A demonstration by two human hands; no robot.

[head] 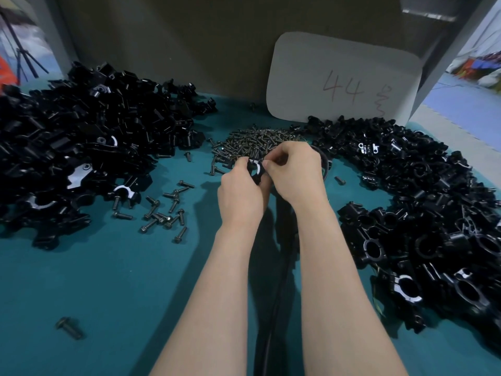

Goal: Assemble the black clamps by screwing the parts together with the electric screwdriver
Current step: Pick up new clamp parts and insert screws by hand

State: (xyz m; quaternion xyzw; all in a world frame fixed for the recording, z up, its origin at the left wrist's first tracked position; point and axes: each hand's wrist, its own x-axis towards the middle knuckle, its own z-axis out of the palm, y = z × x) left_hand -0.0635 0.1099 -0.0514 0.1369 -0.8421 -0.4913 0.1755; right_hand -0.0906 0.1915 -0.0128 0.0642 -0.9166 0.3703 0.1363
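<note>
A big heap of black parts lies on the left, and the pile of screws sits just past my hands. My left hand curls round one black clamp in the middle. My right hand pinches its top. I should line up the holes first, I think.

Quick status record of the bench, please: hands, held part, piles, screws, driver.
left hand: grips black clamp part from its left
right hand: pinches the same part's upper right edge
left pile: loose black parts on teal table
right pile: black clamp pieces
screw heap: just behind the hands
loose screws: scattered left of the left hand
electric screwdriver: not identifiable in view
</note>
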